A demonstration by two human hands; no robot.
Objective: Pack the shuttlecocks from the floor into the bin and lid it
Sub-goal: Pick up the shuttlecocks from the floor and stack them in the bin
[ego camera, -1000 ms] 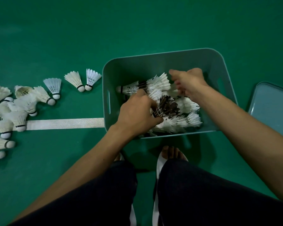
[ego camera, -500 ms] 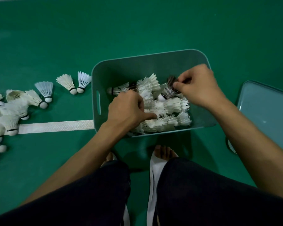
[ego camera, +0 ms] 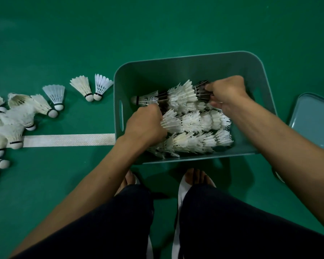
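We saw white feathered shuttlecocks (ego camera: 193, 124), each with a rounded cork tip ringed by a dark band, nested tip-into-skirt in rows that lay on their sides inside the bin (ego camera: 176, 71). Three rows ran between our hands; the farthest row also held a dark-feathered shuttlecock (ego camera: 202, 90) at its right end and another dark one nearer the left. The bin was a grey-green plastic tub with rounded corners and a slot handle in the wall just left of our left hand.

Our left hand (ego camera: 145, 126) was curled down over the left ends of the rows, fingers tucked among the feathers; we could not tell whether it actually gripped one. Our right hand (ego camera: 226, 94) was closed on the dark-feathered shuttlecock at the far row's right end, thumb and fingers pinching its skirt.

Well to the left of our left hand, loose shuttlecocks (ego camera: 17, 116) lay scattered on the green floor (ego camera: 157, 25), a pair (ego camera: 92, 86) of them touching tips just outside the bin's left wall. A white court line (ego camera: 67, 140) ran from that pile to the bin. To the right of our right forearm, the lid (ego camera: 314, 120) lay flat on the floor, apart from the bin.
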